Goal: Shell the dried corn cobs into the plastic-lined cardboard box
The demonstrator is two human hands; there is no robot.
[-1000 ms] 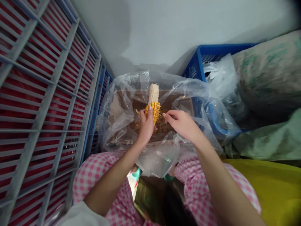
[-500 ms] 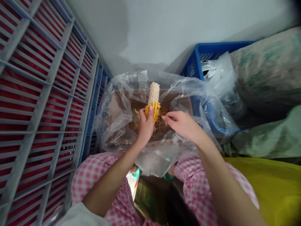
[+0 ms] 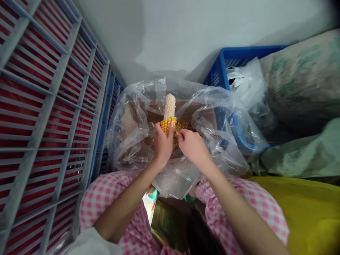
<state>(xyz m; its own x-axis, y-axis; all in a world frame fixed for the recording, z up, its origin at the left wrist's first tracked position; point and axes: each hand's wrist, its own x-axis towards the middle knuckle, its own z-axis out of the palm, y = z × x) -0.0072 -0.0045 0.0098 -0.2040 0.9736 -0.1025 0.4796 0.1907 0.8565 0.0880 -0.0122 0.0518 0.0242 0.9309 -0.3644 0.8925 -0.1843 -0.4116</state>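
Between wide-open plastic edges (image 3: pixel 159 85), corncob (image 3: pixel 169 112)

Dim light, soft shadows on wall (image 3: pixel 180 28)

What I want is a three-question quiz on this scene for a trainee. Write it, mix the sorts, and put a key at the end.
1. Which way does the bare end of the partly stripped yellow corn cob point?
A) toward the person's lap
B) toward the smooth pale wall
C) toward the tall slatted crate

2. True or false: the bare left hand grips the cob's kernelled part, and the bare right hand is close beside it.

3. Fill in: the blue slotted plastic crate with a crumpled white plastic bag in it stands on the person's ____ side.

Key: 1. B; 2. True; 3. right
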